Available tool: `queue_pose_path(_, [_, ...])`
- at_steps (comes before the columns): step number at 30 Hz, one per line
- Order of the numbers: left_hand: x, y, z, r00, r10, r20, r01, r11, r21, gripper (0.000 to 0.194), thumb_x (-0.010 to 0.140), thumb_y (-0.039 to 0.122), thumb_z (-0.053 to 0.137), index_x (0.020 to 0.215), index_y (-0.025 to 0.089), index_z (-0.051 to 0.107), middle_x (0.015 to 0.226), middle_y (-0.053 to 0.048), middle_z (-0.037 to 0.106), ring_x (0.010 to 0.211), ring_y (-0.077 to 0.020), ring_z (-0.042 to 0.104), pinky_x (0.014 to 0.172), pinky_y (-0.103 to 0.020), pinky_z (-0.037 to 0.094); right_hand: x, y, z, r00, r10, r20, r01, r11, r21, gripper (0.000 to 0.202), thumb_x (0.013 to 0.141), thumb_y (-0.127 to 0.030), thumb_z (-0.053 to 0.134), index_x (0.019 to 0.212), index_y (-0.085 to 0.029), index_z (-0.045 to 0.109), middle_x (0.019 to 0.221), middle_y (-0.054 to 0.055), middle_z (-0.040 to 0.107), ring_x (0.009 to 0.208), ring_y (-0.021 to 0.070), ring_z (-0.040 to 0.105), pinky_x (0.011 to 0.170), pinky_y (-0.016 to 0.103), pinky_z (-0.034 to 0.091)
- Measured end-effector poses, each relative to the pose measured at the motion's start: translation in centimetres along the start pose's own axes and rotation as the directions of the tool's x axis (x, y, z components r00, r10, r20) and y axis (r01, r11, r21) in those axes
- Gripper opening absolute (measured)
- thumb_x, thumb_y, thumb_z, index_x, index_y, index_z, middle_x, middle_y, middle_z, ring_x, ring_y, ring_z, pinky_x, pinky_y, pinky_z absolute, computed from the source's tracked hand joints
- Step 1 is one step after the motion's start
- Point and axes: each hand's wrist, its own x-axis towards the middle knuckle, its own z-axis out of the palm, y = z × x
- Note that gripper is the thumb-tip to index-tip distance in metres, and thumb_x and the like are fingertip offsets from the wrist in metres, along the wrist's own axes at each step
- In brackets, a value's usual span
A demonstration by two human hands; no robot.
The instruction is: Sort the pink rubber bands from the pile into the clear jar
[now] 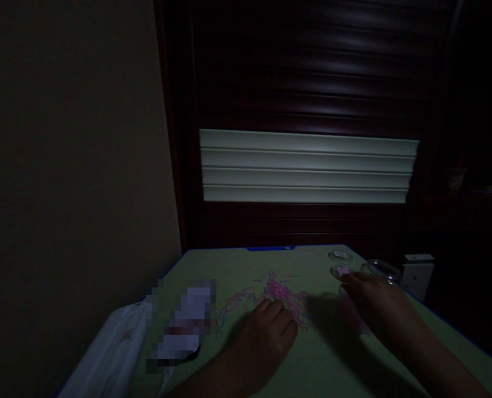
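Thin pink and pale coloured strands [279,291] lie in a loose tangled heap on the green tabletop. My left hand [273,334] rests at the near edge of this heap, its fingers curled; what they hold, if anything, is hidden. Over to the right, my right hand [368,296] is above a clear container with pink contents [349,315], fingers together and bent down. A small round dish holding a pale pink clump [343,270] sits just beyond those fingertips. Whatever is in the right fingers cannot be made out in the dim light.
A clear round lid [340,256] lies at the back right, near an open clear jar [382,271]. At left are a blurred-out packet [188,320] and a white plastic package [109,354]. Behind the table [225,260] stands a dark slatted panel [312,221]; a wall borders the left.
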Motion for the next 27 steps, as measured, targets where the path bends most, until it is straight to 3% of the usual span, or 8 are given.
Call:
queue_pose_path(5, [0.0,0.0,-0.1,1.000,-0.020,0.024,0.020,1.000,0.004,0.010,0.087,0.007,0.050,0.081,0.014,0.053,0.079,-0.002,0.054,0.075,-0.0173,0.046,0.069,-0.031,0.042,0.1,-1.4,-0.4,0.989,-0.130,-0.069,0.132,0.991,0.028,0.026,0.087,-0.012,0.042,0.087,-0.018,0.067,0.084,0.009,0.067,0.070,0.0201,0.064,0.060,0.029,0.042])
queue_pose_path(10, [-0.2,0.1,0.1,0.996,-0.061,0.059,0.061,0.998,-0.002,0.011,0.086,0.006,0.051,0.081,0.015,0.051,0.080,-0.001,0.054,0.077,-0.0178,0.047,0.073,-0.032,0.042,0.2,-2.9,-0.9,0.964,-0.265,-0.003,0.264,0.959,0.105,0.021,0.085,-0.009,0.048,0.078,-0.018,0.066,0.075,0.005,0.066,0.066,0.0164,0.061,0.059,0.025,0.038])
queue_pose_path(14, [-0.2,0.1,0.3,0.995,-0.075,0.061,0.075,0.997,0.002,0.014,0.087,0.005,0.049,0.079,0.015,0.051,0.080,-0.001,0.053,0.077,-0.0179,0.048,0.072,-0.032,0.041,0.2,-3.5,0.0,0.931,-0.366,0.002,0.362,0.922,0.134,0.019,0.082,-0.007,0.051,0.075,-0.018,0.064,0.072,0.002,0.064,0.063,0.0135,0.059,0.059,0.023,0.035])
queue_pose_path(21, [-0.3,-0.5,-0.1,0.988,-0.119,0.096,0.119,0.993,0.005,0.013,0.087,0.007,0.050,0.078,0.015,0.053,0.079,-0.001,0.055,0.077,-0.0181,0.050,0.072,-0.031,0.042,0.0,-3.8,0.6,0.922,-0.385,0.045,0.362,0.897,0.253,0.019,0.080,-0.006,0.052,0.079,-0.019,0.065,0.075,0.002,0.064,0.065,0.0118,0.058,0.059,0.022,0.034])
queue_pose_path(27, [-0.5,-1.3,-0.2,0.960,-0.250,0.126,0.254,0.967,-0.023,0.016,0.088,0.007,0.048,0.076,0.016,0.054,0.080,-0.002,0.056,0.077,-0.0176,0.051,0.072,-0.031,0.044,-0.1,-3.6,0.8,0.925,-0.379,0.017,0.359,0.889,0.283,0.019,0.080,-0.008,0.050,0.079,-0.019,0.066,0.074,0.002,0.064,0.064,0.0130,0.059,0.058,0.023,0.033])
